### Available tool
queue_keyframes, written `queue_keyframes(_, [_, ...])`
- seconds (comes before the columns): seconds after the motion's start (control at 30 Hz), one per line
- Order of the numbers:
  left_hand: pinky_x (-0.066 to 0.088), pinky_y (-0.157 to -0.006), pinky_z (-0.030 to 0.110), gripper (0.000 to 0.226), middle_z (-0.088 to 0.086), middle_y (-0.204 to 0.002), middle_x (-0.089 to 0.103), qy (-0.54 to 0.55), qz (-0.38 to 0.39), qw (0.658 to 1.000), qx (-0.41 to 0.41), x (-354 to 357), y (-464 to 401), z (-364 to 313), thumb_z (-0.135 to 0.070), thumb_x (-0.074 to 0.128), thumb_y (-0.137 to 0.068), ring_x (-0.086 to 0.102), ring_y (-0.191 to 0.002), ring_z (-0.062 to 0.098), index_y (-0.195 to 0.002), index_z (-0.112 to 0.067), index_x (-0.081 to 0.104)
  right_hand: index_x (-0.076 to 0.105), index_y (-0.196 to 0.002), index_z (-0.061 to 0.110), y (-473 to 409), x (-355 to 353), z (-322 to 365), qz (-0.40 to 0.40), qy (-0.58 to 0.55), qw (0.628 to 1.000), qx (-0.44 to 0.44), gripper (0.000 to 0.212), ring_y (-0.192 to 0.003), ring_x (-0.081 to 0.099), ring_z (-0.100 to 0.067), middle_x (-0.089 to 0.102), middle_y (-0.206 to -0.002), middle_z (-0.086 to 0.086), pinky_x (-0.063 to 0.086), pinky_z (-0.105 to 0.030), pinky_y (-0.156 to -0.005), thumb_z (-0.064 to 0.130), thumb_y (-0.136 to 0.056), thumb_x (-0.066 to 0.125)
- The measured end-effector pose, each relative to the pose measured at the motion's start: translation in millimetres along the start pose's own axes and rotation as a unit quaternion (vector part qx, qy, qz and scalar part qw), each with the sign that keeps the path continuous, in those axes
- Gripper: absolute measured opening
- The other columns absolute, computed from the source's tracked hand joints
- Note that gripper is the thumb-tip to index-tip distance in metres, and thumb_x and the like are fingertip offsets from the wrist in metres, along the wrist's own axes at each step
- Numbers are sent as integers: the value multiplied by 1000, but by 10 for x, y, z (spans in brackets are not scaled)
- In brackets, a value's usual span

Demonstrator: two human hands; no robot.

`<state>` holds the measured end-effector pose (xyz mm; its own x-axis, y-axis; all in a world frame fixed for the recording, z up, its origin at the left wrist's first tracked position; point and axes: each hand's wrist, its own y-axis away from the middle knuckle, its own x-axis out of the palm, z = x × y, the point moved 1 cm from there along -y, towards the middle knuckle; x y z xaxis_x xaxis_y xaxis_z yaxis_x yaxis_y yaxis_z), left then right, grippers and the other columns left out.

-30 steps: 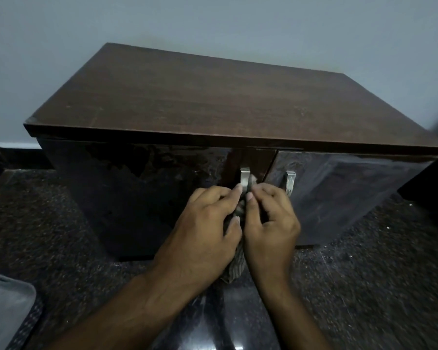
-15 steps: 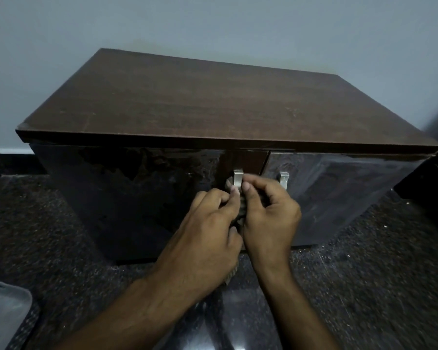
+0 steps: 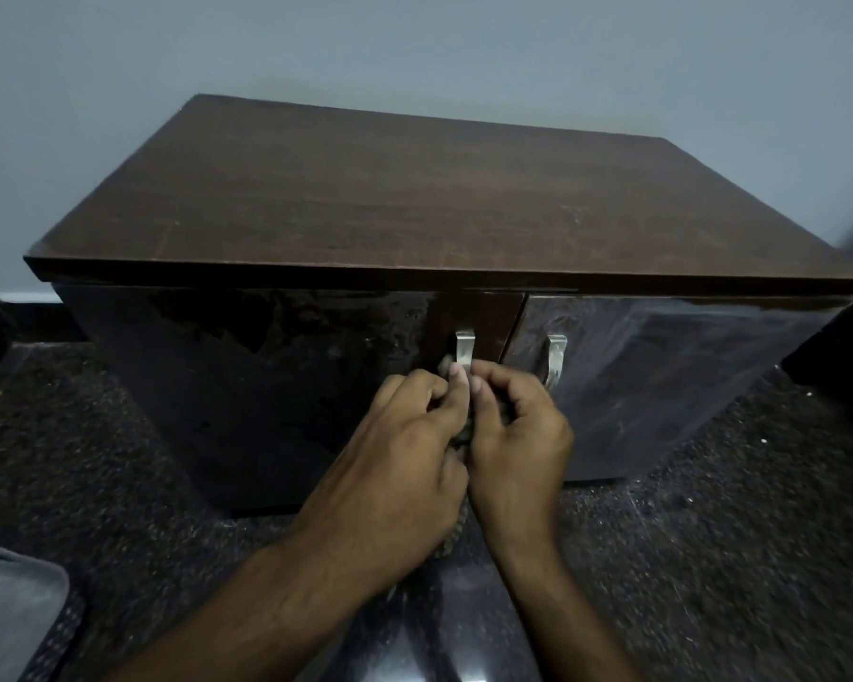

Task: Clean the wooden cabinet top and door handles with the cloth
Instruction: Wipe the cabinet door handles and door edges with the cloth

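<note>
Against the cabinet [image 3: 316,386] front, both hands [image 3: 405,465] [image 3: 515,445] grip cloth [image 3: 461,435] around the left handle [image 3: 464,346].

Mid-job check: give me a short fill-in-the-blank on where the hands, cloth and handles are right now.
1. Both hands, left hand and right hand, are bunched around the ____ of the two metal door handles.
2. The cloth shows between the two ____.
3. The right handle is ____ by either hand.
4. The wooden cabinet top has ____ lying on it.

Missing words: left; hands; untouched; nothing
</note>
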<state>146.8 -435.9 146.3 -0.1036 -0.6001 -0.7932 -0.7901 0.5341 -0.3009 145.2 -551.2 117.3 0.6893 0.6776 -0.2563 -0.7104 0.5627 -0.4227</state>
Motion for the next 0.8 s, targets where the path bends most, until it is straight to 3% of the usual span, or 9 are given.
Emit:
queue_keyframes(0.13, [33,-89,3,66,-20,-114,38,-4,4,1000,-2,6,-14,32,-12,54,-87,33,-110,-4,-150,-18,34,75,-103,14,-92,-104,11,84,97,991,25,15,-90,66,-3,70,-98,6,54,-16,-76,8,-96,63])
queue_keyframes(0.23, [33,-90,4,73,-24,-113,35,13,9,1000,-11,-5,3,42,-10,53,-86,33,-111,-3,-152,-21,26,74,-96,20,-192,-257,13,142,130,975,107,17,-76,66,-1,73,-88,6,48,-7,-58,9,-97,60])
queue_keyframes(0.27, [32,-91,3,73,-24,-112,36,25,7,1000,-15,-16,9,51,-8,53,-85,34,-112,-2,-152,-22,27,74,-94,21,-194,-299,45,132,115,978,112,20,-75,67,-1,74,-86,6,51,-10,-60,8,-97,60])
queue_keyframes(0.33, [30,-90,0,72,-23,-110,43,59,-5,998,-31,-32,-6,67,0,53,-83,39,-111,0,-149,-23,35,76,-97,19,-194,-333,142,39,88,995,42,20,-82,67,-3,72,-92,5,56,-18,-74,6,-96,61])
queue_keyframes(0.43, [33,-83,2,67,-17,-103,57,152,-38,985,-70,-20,-64,118,14,50,-76,52,-99,2,-132,-22,60,76,-108,7,-132,-132,223,-49,61,992,-100,20,-90,60,-3,66,-100,-3,44,-4,-82,-1,-92,66])
queue_keyframes(0.53, [43,-77,9,65,-9,-94,62,243,-69,959,-130,-15,-86,136,19,48,-79,57,-86,4,-119,-27,67,74,-108,-3,4,43,107,-81,62,980,-169,22,-92,57,-5,64,-98,-11,42,-3,-86,-4,-86,73])
queue_keyframes(0.8, [43,-70,-1,41,-15,-93,69,235,-127,938,-222,32,-44,231,6,53,-89,60,-89,-12,-107,-25,74,70,-89,-3,252,83,-191,-81,74,979,-170,14,-93,60,-4,68,-94,-10,45,-5,-88,-8,-79,79])
